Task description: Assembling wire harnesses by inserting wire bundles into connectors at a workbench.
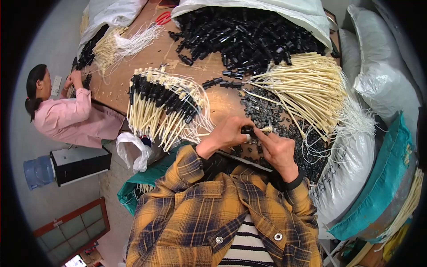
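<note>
My left hand (226,134) is closed on a black tubular plastic part (247,129) at the table's near edge. My right hand (280,151) meets it from the other side, thumb and fingers pinched at the same part. A short cream tip (267,129) sticks out beside my right fingers; how it joins the black part is hidden. To the left lies a bundle of cream rods with black sleeves (180,100) and white wires. Loose small black pieces (262,107) spread beyond and beside my right hand. Plain cream rods (307,84) with white wires lie stacked at the right.
A white sack (284,5) spills black tubular parts (249,35) across the far table. Red-handled scissors (163,18) lie near it. Filled white sacks (351,164) and a teal sack (378,187) crowd the right. A person in pink (66,113) works at the far left.
</note>
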A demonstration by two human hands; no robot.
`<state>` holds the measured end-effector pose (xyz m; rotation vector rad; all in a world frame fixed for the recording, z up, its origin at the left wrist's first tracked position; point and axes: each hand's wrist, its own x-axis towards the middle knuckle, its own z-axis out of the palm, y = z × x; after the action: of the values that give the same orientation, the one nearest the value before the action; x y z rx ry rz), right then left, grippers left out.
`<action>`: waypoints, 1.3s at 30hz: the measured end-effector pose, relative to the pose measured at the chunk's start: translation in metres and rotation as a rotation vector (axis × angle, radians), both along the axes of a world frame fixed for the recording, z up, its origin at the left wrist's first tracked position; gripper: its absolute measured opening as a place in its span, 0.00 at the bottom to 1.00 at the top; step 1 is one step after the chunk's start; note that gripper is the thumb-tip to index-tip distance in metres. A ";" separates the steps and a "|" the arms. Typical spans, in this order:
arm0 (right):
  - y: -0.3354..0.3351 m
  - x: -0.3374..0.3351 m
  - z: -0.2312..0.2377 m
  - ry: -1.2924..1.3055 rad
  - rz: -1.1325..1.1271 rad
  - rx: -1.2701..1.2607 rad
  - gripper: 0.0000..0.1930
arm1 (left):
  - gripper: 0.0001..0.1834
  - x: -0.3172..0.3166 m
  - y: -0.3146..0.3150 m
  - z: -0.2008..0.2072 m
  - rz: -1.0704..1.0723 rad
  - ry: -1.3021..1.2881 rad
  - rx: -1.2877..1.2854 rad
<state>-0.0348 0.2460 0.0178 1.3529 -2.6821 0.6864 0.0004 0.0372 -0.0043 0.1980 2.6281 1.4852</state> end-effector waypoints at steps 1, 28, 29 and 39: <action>-0.002 0.000 -0.006 0.002 0.012 -0.008 0.16 | 0.16 0.000 0.002 0.003 0.012 0.002 -0.008; 0.025 -0.056 -0.009 0.082 -0.552 -0.057 0.07 | 0.25 -0.038 -0.074 0.004 0.539 0.584 -0.753; 0.032 -0.059 -0.016 0.030 -0.559 0.046 0.07 | 0.23 -0.044 -0.077 -0.002 0.528 0.564 -0.745; 0.045 -0.056 -0.025 -0.048 -0.571 0.036 0.06 | 0.19 -0.023 -0.058 0.009 0.402 0.384 -0.624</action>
<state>-0.0911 0.2909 -0.0075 0.5166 -2.9081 0.6044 -0.0224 -0.0212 0.0051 -0.1279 3.4475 0.6579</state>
